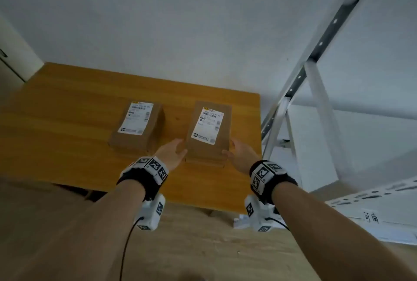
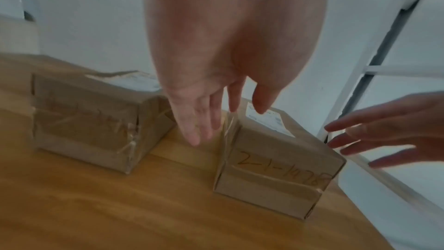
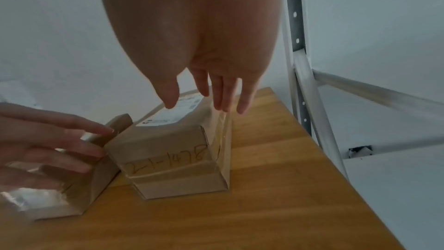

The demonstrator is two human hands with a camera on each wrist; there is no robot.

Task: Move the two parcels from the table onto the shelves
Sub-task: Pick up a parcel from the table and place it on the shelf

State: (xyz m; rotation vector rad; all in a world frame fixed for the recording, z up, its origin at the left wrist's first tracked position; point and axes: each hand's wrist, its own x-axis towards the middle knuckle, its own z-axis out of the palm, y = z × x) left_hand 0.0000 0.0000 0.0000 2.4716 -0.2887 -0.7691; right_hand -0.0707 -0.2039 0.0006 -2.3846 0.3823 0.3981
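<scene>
Two brown cardboard parcels with white shipping labels stand side by side on the wooden table (image 1: 67, 122). The right parcel (image 1: 208, 131) (image 2: 276, 174) (image 3: 177, 159) has handwritten numbers on its near face. My left hand (image 1: 172, 153) (image 2: 211, 102) is at that parcel's left side with straight fingers, and my right hand (image 1: 239, 152) (image 3: 216, 86) is at its right side, fingers straight too. Neither hand grips it; whether the fingertips touch it I cannot tell. The left parcel (image 1: 135, 127) (image 2: 86, 121) stands alone beyond my left hand.
A white metal shelving unit (image 1: 316, 100) (image 3: 302, 90) rises just right of the table, its slotted upright close to the table's right edge. A lower shelf board (image 1: 383, 201) shows at the right. A white wall stands behind the table; wooden floor lies in front.
</scene>
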